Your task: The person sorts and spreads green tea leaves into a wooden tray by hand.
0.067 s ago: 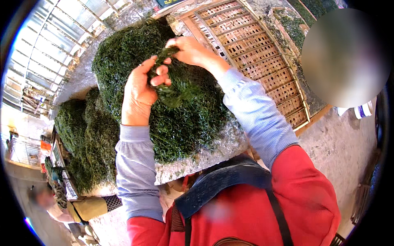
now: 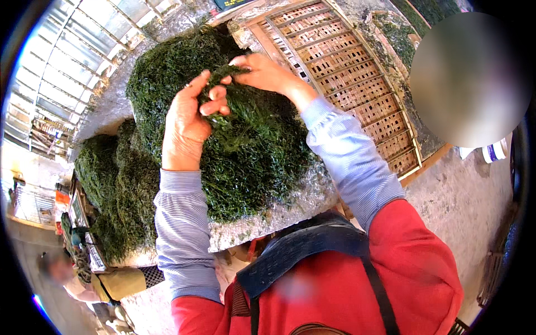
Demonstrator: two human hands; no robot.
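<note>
A large, damp-looking heap of dark green, stringy seaweed covers the pale work surface in front of me. Over its middle, a loose bunch of seaweed strands hangs between my two hands. My left hand has its fingers curled around the bunch from the left, palm partly turned up. The fingers of my right hand pinch the upper end of the same strands. Striped blue-and-white sleeves cover both forearms.
To the right lies a framed slatted rack with rows of small openings. A second seaweed mound sits at left. Another person is at the lower left. A blurred round patch hides the upper right; a white-and-purple tub stands below it.
Both hands have shifted very slightly; the left has drifted a little leftward, and the hanging strands show more spread. Both keep their grip.
</note>
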